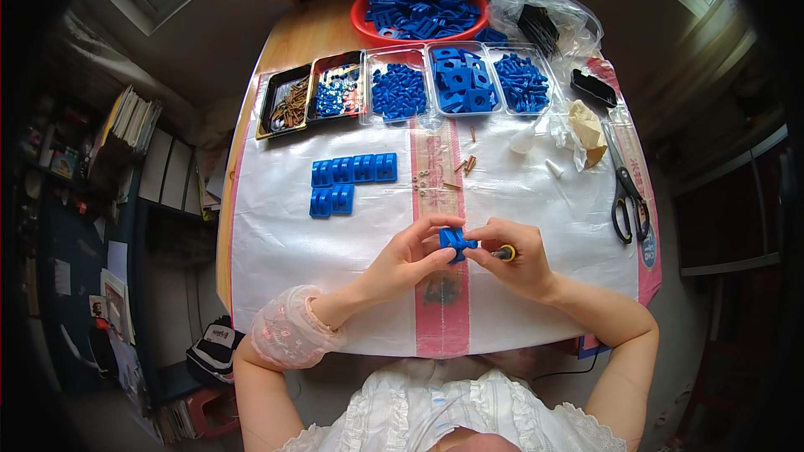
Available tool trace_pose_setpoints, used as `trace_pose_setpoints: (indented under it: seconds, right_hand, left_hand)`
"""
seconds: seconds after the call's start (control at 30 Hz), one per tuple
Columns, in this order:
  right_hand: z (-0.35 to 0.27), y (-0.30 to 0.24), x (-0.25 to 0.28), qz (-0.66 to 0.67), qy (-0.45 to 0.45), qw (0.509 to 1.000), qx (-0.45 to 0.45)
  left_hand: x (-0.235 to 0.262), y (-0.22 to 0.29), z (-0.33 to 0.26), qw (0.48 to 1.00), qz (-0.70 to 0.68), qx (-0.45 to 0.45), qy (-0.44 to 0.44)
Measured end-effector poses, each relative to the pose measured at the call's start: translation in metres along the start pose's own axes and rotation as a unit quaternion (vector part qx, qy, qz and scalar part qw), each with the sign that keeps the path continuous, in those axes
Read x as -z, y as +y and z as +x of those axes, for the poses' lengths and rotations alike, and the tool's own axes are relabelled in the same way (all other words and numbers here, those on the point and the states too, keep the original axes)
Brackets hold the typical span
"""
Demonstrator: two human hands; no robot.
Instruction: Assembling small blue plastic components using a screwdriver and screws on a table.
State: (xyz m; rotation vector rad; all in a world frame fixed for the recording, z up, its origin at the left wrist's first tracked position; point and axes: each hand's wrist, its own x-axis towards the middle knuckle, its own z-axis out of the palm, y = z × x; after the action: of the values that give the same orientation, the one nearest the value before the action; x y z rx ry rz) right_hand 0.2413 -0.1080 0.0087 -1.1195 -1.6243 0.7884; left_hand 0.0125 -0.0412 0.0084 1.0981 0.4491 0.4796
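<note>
A blue block (452,238) sits between both hands: fingers of the left hand (406,258) clamp its far and near edges, while those of the right hand (521,261) pinch a small blue knob (471,244) on its right (a yellow-and-black handle (507,253) tucked alongside).

Your wooden table (289,36), mostly under white sheet (335,259) with pink stripe. Along far side: red basin (356,23), clear plastic bag (578,10). Nearer you, row of two black trays (276,92), three clear trays (395,57). On sheet to your left, blue blocks (363,169), two rows, six total. Mid-sheet: small nuts (425,173), copper-coloured rods (471,165). To your right: white bottle (523,141), white cone (554,169), crumpled paper (588,124), black-handled scissors (621,188).
</note>
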Motion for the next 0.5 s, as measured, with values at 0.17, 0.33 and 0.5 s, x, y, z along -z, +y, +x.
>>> trace_pose_setpoints:
  seconds: [0.17,0.33,0.5]
  right_hand:
    - [-0.001,0.001,0.000,-0.011,-0.005,1.000,0.001]
    - [-0.002,-0.001,-0.005,-0.038,-0.011,0.999,0.029]
    - [-0.002,-0.003,-0.006,-0.025,-0.014,0.999,0.033]
  left_hand:
    - [-0.004,0.005,-0.003,0.978,0.205,0.034,0.022]
    - [-0.003,-0.009,0.002,0.993,0.088,-0.048,0.064]
    - [-0.003,-0.012,0.000,0.989,0.133,-0.046,0.046]
